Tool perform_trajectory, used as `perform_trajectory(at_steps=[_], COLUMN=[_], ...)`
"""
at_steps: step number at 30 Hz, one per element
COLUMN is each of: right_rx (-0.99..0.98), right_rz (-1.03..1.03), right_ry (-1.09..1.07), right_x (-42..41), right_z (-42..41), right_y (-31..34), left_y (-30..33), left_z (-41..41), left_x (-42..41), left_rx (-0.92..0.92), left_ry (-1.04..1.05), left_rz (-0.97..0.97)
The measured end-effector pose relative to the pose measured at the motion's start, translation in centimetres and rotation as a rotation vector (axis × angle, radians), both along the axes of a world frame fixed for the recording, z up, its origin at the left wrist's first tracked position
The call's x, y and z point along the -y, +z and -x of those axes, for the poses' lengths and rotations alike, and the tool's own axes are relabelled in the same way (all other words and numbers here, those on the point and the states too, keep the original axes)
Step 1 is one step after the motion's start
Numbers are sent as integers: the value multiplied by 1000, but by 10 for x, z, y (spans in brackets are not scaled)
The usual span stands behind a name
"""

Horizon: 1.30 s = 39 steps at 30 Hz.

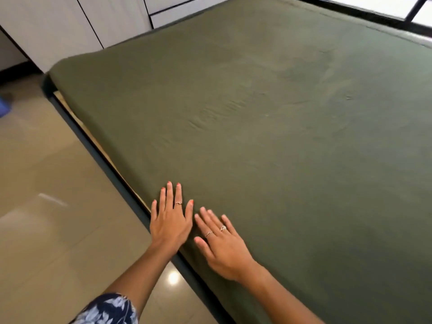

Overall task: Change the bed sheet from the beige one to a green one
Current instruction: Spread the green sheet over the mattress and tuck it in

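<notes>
Tiled floor [58,183] beside bed: green sheet [257,113] covers whole mattress, beige one not visible; left hand [170,218] and right hand [222,246], fingers flat, press near edge; smoothing step, next likely sweeping the central wrinkles [217,113] outward.

The person wears a short dark-blue sleeve with pale leaf print [109,309] on the left arm. The left hand [170,220] has orange-painted nails and one thin ring; the right hand [224,246] carries two thin rings.
</notes>
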State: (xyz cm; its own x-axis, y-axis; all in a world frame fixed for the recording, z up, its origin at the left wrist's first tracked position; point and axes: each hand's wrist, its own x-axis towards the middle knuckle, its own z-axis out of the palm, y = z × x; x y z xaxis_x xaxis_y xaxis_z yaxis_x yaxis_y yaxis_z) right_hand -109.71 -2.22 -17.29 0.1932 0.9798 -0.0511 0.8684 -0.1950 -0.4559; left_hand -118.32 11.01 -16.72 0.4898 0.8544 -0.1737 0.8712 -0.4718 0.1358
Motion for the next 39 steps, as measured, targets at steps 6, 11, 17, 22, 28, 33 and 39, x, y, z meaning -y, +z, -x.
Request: perform_trajectory(at_steps=[6, 11, 17, 22, 28, 33, 39], right_rx=[-29, 10, 154, 44, -226, -84, 24], right_rz=[-15, 276, 71, -32, -19, 219, 46], right_ry=[-655, -1107, -933, -497, -261, -697, -400], right_x=[-30, -61, -250, -376, -392, -429, -541], right_z=[-124, -179, -97, 35, 26, -58, 50], right_y=[-8, -23, -36, -16, 16, 9, -5], left_y=[15, 4, -13, -5, 24, 27, 16], left_z=[-9, -40, -34, -7, 36, 52, 49], left_x=[-121, -204, -289, -356, -452, -523, -560], left_rx=[-86, -58, 74, 80, -45, -85, -57], left_ry=[-83, -194, -105, 81, 81, 27, 130], left_rz=[-78, -71, -97, -96, 15, -6, 40])
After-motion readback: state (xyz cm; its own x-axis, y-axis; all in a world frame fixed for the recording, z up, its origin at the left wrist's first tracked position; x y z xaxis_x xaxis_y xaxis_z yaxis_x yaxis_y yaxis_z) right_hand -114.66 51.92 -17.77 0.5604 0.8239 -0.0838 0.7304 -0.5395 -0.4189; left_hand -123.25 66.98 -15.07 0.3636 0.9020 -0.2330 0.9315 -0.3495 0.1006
